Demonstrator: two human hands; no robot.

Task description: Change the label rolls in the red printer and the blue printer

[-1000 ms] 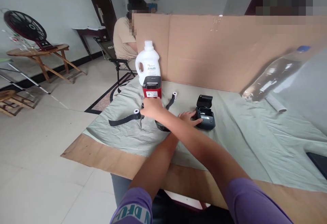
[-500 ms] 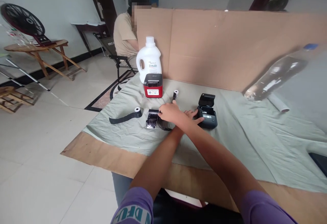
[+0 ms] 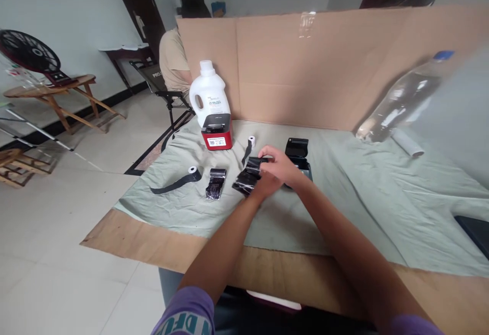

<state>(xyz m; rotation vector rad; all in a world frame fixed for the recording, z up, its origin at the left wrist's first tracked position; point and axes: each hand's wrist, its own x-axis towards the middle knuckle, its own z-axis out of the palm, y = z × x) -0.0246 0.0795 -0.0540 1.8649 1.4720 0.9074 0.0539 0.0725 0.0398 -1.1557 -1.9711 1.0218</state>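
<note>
Over the cloth, my right hand [image 3: 281, 164] pinches a black roll in shiny plastic film [image 3: 246, 179] by its right end. My left hand [image 3: 268, 184] is closed against the same roll from below, its fingers partly hidden by my right hand. Just behind my hands stands a small black label printer [image 3: 297, 147] with its lid raised; my right hand and forearm cover part of it. Left of the held roll lies a second black roll with crinkled film [image 3: 216, 184]. A partly unwound black paper roll [image 3: 193, 174] is farther left, and a smaller one [image 3: 251, 142] lies behind.
A red and black printer [image 3: 217, 133] stands before a white jug [image 3: 210, 93] at the back left. Cardboard [image 3: 294, 70] walls the rear. On the right are a clear bottle [image 3: 401, 100], a white tube [image 3: 408, 143] and a dark flat object [image 3: 473, 230]. A person [image 3: 173, 59] sits beyond.
My left hand has left the black printer and joined my right hand at a wrapped roll. That roll is now lifted and apart from the other wrapped roll. The view has shifted slightly right.
</note>
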